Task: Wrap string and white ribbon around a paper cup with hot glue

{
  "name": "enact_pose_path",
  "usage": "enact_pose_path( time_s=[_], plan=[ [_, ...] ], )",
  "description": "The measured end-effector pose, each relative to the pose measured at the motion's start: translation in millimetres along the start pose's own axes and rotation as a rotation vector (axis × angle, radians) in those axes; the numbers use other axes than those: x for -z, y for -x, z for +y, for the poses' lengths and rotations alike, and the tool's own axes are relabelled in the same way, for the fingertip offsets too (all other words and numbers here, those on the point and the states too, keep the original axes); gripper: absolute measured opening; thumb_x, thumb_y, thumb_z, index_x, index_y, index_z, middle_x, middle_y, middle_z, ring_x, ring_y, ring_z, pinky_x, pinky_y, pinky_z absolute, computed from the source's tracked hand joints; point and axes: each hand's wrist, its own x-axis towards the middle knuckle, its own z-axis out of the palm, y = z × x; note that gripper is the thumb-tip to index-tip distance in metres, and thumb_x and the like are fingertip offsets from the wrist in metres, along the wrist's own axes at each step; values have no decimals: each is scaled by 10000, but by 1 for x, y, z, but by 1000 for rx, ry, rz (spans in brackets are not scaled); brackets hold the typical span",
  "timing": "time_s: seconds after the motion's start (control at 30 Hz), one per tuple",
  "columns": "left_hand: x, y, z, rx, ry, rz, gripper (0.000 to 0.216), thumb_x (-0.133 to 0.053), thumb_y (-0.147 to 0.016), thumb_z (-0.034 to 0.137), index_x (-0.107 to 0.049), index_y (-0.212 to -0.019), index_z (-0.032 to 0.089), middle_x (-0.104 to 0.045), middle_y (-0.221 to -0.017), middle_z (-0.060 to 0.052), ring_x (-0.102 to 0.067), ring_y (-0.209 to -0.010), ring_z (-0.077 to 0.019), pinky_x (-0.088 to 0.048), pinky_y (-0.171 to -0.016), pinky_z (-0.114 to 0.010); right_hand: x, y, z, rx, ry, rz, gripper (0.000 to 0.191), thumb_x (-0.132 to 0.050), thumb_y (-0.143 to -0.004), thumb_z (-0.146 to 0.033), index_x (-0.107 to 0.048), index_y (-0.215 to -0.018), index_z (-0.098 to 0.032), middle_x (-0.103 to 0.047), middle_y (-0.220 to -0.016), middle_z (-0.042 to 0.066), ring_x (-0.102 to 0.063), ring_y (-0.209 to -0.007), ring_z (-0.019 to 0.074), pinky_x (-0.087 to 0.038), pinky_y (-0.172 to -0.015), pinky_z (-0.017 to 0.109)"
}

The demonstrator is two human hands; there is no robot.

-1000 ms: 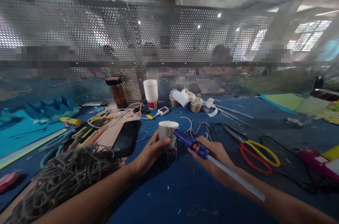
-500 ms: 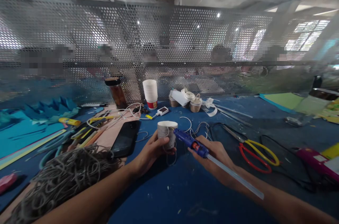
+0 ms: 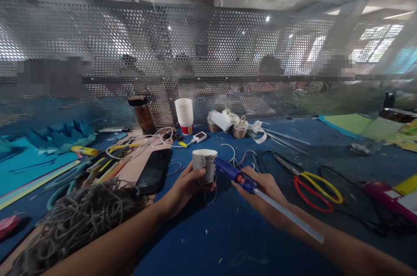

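Note:
Wrapped around its side with grey cord, a paper cup [image 3: 203, 165] stands upright in the grip of my left hand [image 3: 190, 181]. The cup's white rim shows at the top, and a loose loop of cord hangs below it. My right hand [image 3: 265, 191] is closed around a blue hot glue gun [image 3: 233, 173], with a long clear glue stick [image 3: 288, 215] jutting from its back end. The gun's nozzle points at the cup's right side, close to the rim; I cannot tell whether it touches. The fingers under the gun are partly hidden.
A grey cord heap [image 3: 81, 219] and a black phone [image 3: 154, 171] lie left. Beyond the cup stand stacked paper cups [image 3: 184, 116] and a dark-lidded jar [image 3: 142, 115]. Red-and-yellow-handled scissors [image 3: 312, 187] lie right. A perforated metal screen [image 3: 208, 58] closes off the back.
Hardly anything differs. The view has shifted very slightly, and both hands keep the same hold on the cup and the glue gun.

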Motion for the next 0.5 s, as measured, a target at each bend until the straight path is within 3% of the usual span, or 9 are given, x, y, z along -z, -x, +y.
enact_pose_path(
  time_s=[0.5],
  plan=[
    [2,-1,1,-6,44,-59,383,-603,-923,344,-570,-1270,185,-679,-1043,-96,-669,-844,-228,-513,-817,-406,0,0,2,15,-12,11,106,-548,-971,-271,-503,-887,-226,-500,-629,-58,-420,-486,81,-326,-462,202]
  ],
)
